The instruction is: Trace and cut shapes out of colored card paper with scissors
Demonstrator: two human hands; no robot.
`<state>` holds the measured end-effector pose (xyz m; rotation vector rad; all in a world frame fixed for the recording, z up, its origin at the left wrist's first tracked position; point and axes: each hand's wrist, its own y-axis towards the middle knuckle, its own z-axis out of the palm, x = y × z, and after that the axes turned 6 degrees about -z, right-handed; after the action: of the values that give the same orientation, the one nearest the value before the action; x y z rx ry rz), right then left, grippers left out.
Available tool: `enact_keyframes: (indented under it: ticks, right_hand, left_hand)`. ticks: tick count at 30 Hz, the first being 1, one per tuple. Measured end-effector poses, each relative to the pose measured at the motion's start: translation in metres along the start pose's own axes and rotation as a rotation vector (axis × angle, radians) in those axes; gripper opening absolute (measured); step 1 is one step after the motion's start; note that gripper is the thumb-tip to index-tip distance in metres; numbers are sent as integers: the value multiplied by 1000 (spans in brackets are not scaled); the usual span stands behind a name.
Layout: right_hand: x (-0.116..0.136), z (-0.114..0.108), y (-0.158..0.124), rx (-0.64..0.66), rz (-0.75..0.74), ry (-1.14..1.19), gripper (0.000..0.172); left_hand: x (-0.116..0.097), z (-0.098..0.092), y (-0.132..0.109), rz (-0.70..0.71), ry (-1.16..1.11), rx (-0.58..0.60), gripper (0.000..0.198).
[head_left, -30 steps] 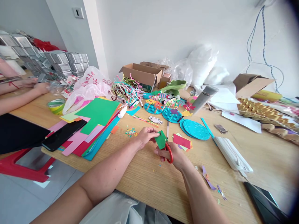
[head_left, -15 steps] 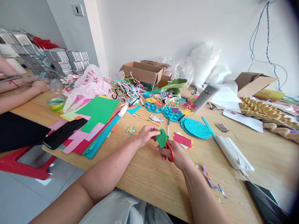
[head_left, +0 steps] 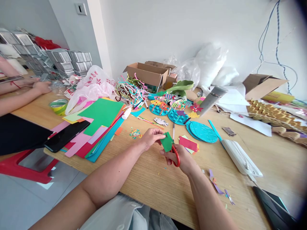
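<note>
Over the front middle of the wooden table, my left hand (head_left: 153,139) pinches a small green piece of paper (head_left: 167,143) by its upper left edge. My right hand (head_left: 181,157) is closed round the red handles of a pair of scissors (head_left: 177,156). The scissors touch the lower right side of the green paper, and their blades are mostly hidden by it. Just right of my hands lies a small stack of coloured paper (head_left: 188,143) with a red piece on top. Left of my left hand is a little heap of paper confetti (head_left: 135,134).
Coloured sheets (head_left: 100,111) with a black phone (head_left: 67,136) lie at left. Blue discs (head_left: 203,131), paper fish (head_left: 176,103) and a grey flask (head_left: 212,99) stand beyond my hands. A white power strip (head_left: 241,158) is at right. Another person's hands (head_left: 42,85) rest at far left.
The camera view has shifted very slightly. Both hands keep the same grip on the green paper and the scissors, with hardly any visible movement.
</note>
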<state>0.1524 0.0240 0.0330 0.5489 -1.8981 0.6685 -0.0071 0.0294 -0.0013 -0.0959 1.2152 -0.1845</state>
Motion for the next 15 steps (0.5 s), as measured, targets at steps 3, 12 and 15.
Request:
enact_keyframes:
  ticks: [3, 12, 15]
  right_hand:
    - [1, 0, 0, -4, 13, 8, 27]
    - [2, 0, -2, 8, -15, 29, 28]
    - [-3, -5, -3, 77, -47, 56, 29]
  left_hand:
    - [0, 0, 0, -1, -6, 3, 24]
    - [-2, 1, -2, -24, -71, -19, 26]
    - [-5, -2, -2, -17, -158, -34, 27]
